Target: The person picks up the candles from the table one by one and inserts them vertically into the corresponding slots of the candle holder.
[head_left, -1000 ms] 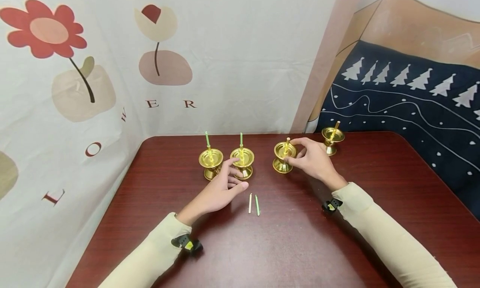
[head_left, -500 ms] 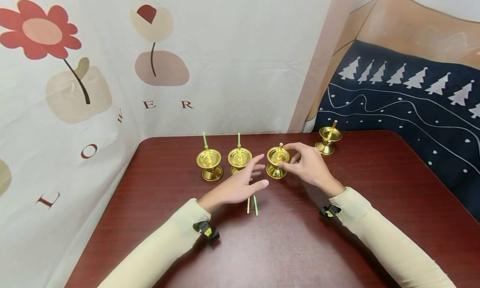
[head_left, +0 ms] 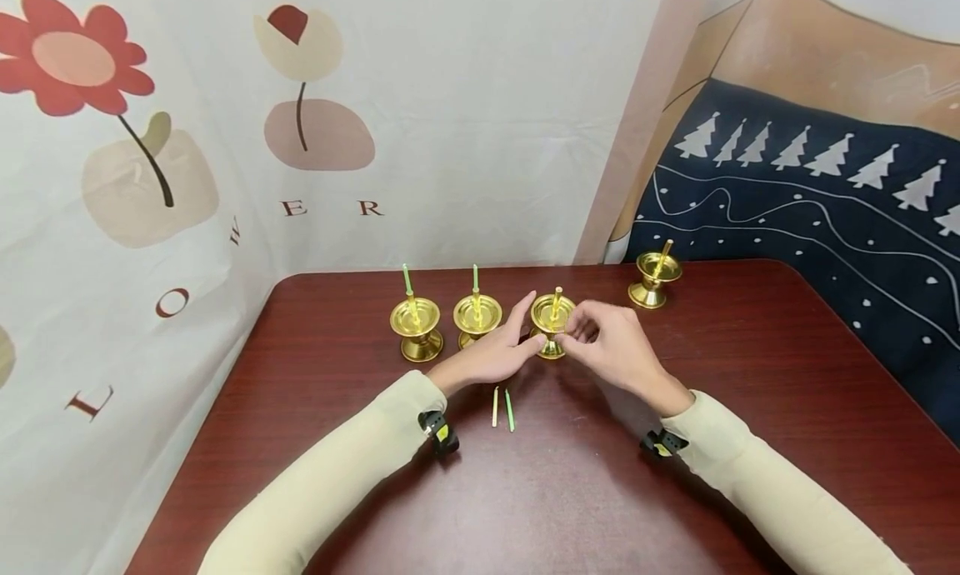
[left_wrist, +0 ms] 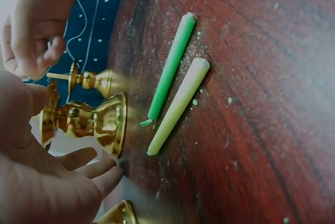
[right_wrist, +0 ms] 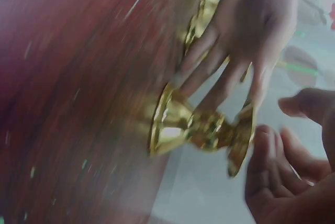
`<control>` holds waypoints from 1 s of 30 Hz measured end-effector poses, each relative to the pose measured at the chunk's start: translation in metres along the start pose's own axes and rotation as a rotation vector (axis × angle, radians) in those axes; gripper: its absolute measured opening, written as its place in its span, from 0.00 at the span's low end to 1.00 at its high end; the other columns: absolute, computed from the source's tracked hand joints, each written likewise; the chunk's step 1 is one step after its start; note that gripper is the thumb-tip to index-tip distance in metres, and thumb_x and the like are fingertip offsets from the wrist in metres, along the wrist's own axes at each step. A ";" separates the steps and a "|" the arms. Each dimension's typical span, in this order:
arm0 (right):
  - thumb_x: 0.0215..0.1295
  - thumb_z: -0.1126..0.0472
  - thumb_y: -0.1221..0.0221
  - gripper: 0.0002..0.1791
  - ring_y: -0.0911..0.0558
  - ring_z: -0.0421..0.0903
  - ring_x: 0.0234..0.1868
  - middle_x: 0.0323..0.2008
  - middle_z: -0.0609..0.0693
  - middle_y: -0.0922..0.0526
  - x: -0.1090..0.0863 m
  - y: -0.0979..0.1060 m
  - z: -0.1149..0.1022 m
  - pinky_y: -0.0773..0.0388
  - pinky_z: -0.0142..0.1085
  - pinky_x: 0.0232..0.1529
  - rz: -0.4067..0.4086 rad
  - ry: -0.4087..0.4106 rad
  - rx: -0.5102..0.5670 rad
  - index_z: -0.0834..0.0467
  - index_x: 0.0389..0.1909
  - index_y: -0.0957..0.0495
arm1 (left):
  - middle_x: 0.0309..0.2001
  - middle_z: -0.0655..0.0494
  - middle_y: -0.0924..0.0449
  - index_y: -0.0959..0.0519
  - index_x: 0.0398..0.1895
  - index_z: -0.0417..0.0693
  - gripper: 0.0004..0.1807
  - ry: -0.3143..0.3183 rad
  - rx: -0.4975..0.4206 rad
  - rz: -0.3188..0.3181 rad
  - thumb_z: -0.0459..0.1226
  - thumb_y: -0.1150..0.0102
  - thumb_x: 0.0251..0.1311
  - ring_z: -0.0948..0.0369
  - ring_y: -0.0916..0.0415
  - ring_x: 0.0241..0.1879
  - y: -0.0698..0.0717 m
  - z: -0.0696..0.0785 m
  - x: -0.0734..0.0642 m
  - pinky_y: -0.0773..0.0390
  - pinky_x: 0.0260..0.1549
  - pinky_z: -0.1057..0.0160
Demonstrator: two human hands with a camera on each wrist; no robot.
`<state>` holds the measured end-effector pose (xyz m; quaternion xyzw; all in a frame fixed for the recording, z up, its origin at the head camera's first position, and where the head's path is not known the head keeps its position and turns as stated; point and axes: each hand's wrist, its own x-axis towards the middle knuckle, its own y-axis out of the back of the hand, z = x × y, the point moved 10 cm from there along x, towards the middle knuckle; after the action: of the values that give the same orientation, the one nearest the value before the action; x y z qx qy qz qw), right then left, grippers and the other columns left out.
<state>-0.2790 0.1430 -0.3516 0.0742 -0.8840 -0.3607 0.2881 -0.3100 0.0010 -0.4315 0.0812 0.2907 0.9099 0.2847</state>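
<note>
A brass candlestick (head_left: 546, 317) with a bare centre tube stands on the table between both hands. My left hand (head_left: 497, 350) reaches along its left side, fingers extended and thumb toward its front. At the candlestick's right, my right hand (head_left: 617, 346) has bent fingers right at the dish rim; thumb and index are apart in the right wrist view, with nothing seen between them. Two brass candlesticks with green candles, the far-left one (head_left: 420, 342) and its neighbour (head_left: 477, 310), stand at left. A loose green candle (left_wrist: 171, 69) and a pale yellow candle (left_wrist: 180, 106) lie in front.
Another brass candlestick (head_left: 649, 293), its tube holding no candle, stands at the back right. The dark red table (head_left: 585, 492) carries small green crumbs. A printed white cloth (head_left: 465, 125) and a navy tree-pattern cloth (head_left: 780, 200) hang behind the table.
The candlestick between the hands has shifted slightly toward me and left. My left hand has moved right to its side. My right thumb and fingers have come off its rim and drawn together.
</note>
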 end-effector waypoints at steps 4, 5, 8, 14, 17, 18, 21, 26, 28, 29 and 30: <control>0.61 0.66 0.27 0.06 0.18 0.34 0.27 0.24 0.37 0.16 -0.009 -0.027 -0.019 0.18 0.33 0.32 -0.190 0.046 -0.016 0.53 0.29 0.12 | 0.82 0.32 0.38 0.62 0.92 0.52 0.43 0.022 0.022 0.005 0.52 0.55 0.88 0.42 0.31 0.76 0.001 0.004 0.002 0.32 0.75 0.44; 0.61 0.66 0.27 0.05 0.18 0.32 0.27 0.24 0.36 0.16 -0.012 -0.035 -0.023 0.17 0.33 0.32 -0.234 0.057 -0.024 0.53 0.29 0.12 | 0.81 0.31 0.37 0.62 0.92 0.52 0.43 0.022 0.029 0.004 0.53 0.55 0.88 0.41 0.29 0.75 0.000 0.003 0.003 0.31 0.74 0.43; 0.62 0.64 0.25 0.04 0.19 0.28 0.27 0.23 0.34 0.16 -0.021 -0.056 -0.033 0.17 0.32 0.34 -0.327 0.085 -0.034 0.54 0.31 0.12 | 0.79 0.29 0.35 0.62 0.92 0.51 0.43 0.016 0.031 -0.004 0.52 0.55 0.88 0.40 0.25 0.72 -0.002 0.001 0.007 0.29 0.73 0.42; 0.61 0.60 0.22 0.09 0.25 0.27 0.24 0.21 0.33 0.22 -0.030 -0.087 -0.048 0.21 0.31 0.30 -0.361 0.139 -0.024 0.56 0.31 0.14 | 0.82 0.30 0.39 0.63 0.92 0.52 0.42 0.005 -0.016 -0.030 0.49 0.54 0.89 0.41 0.25 0.71 -0.002 0.003 0.007 0.28 0.72 0.44; 0.61 0.57 0.22 0.11 0.26 0.27 0.23 0.19 0.32 0.25 -0.029 -0.096 -0.052 0.23 0.32 0.28 -0.328 0.164 -0.016 0.53 0.29 0.15 | 0.83 0.31 0.41 0.64 0.92 0.50 0.42 -0.009 -0.056 -0.049 0.47 0.55 0.89 0.42 0.32 0.77 -0.002 0.007 0.006 0.32 0.75 0.45; 0.62 0.53 0.22 0.12 0.26 0.28 0.23 0.18 0.33 0.25 -0.029 -0.104 -0.046 0.23 0.33 0.28 -0.314 0.189 -0.022 0.52 0.29 0.15 | 0.83 0.32 0.41 0.65 0.92 0.51 0.42 -0.011 -0.069 -0.056 0.47 0.55 0.90 0.43 0.34 0.79 -0.002 0.007 0.005 0.33 0.76 0.45; 0.62 0.43 0.22 0.16 0.26 0.27 0.22 0.17 0.28 0.26 -0.028 -0.121 -0.034 0.23 0.36 0.27 -0.286 0.193 -0.032 0.45 0.24 0.16 | 0.83 0.32 0.40 0.66 0.92 0.50 0.41 -0.018 -0.099 -0.072 0.46 0.56 0.90 0.44 0.38 0.81 -0.003 0.008 0.005 0.35 0.77 0.46; 0.56 0.35 0.20 0.20 0.22 0.30 0.25 0.18 0.23 0.24 -0.025 -0.144 -0.014 0.19 0.40 0.29 -0.304 0.146 -0.060 0.37 0.17 0.18 | 0.84 0.32 0.43 0.67 0.91 0.50 0.42 -0.022 -0.147 -0.098 0.44 0.55 0.90 0.46 0.43 0.83 -0.005 0.007 0.006 0.38 0.79 0.47; 0.54 0.36 0.19 0.20 0.21 0.32 0.25 0.17 0.23 0.24 -0.024 -0.150 -0.008 0.18 0.42 0.29 -0.312 0.134 -0.094 0.37 0.17 0.18 | 0.84 0.33 0.43 0.67 0.91 0.50 0.42 -0.019 -0.160 -0.105 0.44 0.55 0.90 0.46 0.44 0.84 -0.005 0.006 0.006 0.39 0.79 0.47; 0.52 0.37 0.18 0.19 0.21 0.32 0.25 0.17 0.22 0.24 -0.023 -0.153 -0.005 0.18 0.41 0.30 -0.319 0.121 -0.111 0.36 0.17 0.18 | 0.84 0.33 0.43 0.67 0.92 0.50 0.42 -0.016 -0.163 -0.107 0.43 0.55 0.90 0.46 0.44 0.84 -0.005 0.006 0.006 0.39 0.79 0.47; 0.50 0.39 0.17 0.19 0.21 0.31 0.24 0.16 0.21 0.26 -0.023 -0.155 -0.001 0.18 0.40 0.29 -0.322 0.110 -0.120 0.36 0.17 0.19 | 0.84 0.33 0.43 0.67 0.91 0.49 0.42 -0.016 -0.167 -0.108 0.43 0.55 0.90 0.46 0.44 0.84 -0.006 0.006 0.007 0.39 0.79 0.47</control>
<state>-0.2710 0.0369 -0.4674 0.2168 -0.8206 -0.4496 0.2783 -0.3110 0.0113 -0.4300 0.0488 0.2156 0.9135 0.3416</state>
